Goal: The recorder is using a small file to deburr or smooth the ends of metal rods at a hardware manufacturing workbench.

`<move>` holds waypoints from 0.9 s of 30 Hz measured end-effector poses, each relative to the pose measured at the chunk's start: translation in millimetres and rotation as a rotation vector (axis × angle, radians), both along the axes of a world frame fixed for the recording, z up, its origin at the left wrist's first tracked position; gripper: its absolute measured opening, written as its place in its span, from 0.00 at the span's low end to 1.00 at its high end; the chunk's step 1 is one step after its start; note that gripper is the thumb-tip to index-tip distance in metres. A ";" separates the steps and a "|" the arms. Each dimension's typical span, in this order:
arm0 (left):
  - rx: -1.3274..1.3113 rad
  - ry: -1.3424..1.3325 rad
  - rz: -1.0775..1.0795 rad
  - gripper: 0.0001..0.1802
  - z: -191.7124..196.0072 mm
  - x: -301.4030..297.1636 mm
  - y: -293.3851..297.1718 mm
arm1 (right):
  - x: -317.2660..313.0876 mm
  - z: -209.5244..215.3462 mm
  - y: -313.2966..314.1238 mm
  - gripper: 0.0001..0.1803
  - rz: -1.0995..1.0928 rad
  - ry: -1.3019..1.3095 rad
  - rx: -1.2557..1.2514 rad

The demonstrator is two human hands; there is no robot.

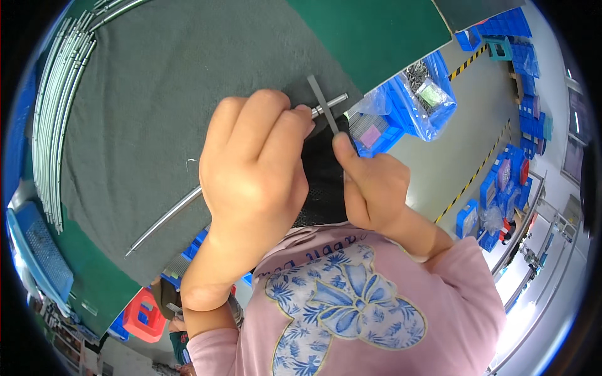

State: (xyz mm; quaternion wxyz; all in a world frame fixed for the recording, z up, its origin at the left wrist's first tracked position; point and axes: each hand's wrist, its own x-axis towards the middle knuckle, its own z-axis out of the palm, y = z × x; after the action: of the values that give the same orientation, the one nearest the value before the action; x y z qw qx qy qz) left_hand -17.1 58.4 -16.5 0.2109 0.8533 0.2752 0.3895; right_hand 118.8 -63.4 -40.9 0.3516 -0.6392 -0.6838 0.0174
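My left hand [254, 144] is closed around a thin shiny metal rod [166, 220]. One end of the rod reaches toward the lower left over the grey cloth; the other, grooved end pokes out past my fingertips. My right hand [374, 183] is closed on a flat grey metal file [321, 100], its thumb pressed along the near end. The file crosses the rod close to the grooved tip and appears to touch it. My left fingers hide the middle of the rod.
A grey cloth [144, 113] covers much of the green table [382, 37]. Many similar rods [59, 125] lie bundled at the left. Blue bins with bagged metal parts [429, 94] stand beyond the table's right edge. A blue basket [41, 250] sits at the left, a red stool [143, 315] below.
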 end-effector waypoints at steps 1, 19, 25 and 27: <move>0.000 0.000 -0.001 0.17 -1.3 2.3 1.2 | 3.2 -1.1 6.4 0.31 -0.001 0.000 0.000; 0.065 0.027 0.002 0.14 3.1 -1.6 3.5 | -1.6 13.0 32.2 0.28 0.044 0.004 -0.012; 0.043 0.045 0.001 0.12 3.2 0.7 4.2 | -1.2 6.8 0.0 0.27 0.009 0.074 -0.105; 0.044 0.052 -0.024 0.11 3.8 -3.0 0.8 | -2.3 16.7 23.1 0.27 0.028 0.004 -0.033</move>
State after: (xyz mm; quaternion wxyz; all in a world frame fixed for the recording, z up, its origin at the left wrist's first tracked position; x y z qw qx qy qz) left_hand -20.1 59.2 -12.6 0.1896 0.8708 0.2615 0.3706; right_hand 116.5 -40.3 -24.2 0.3419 -0.6352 -0.6917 0.0348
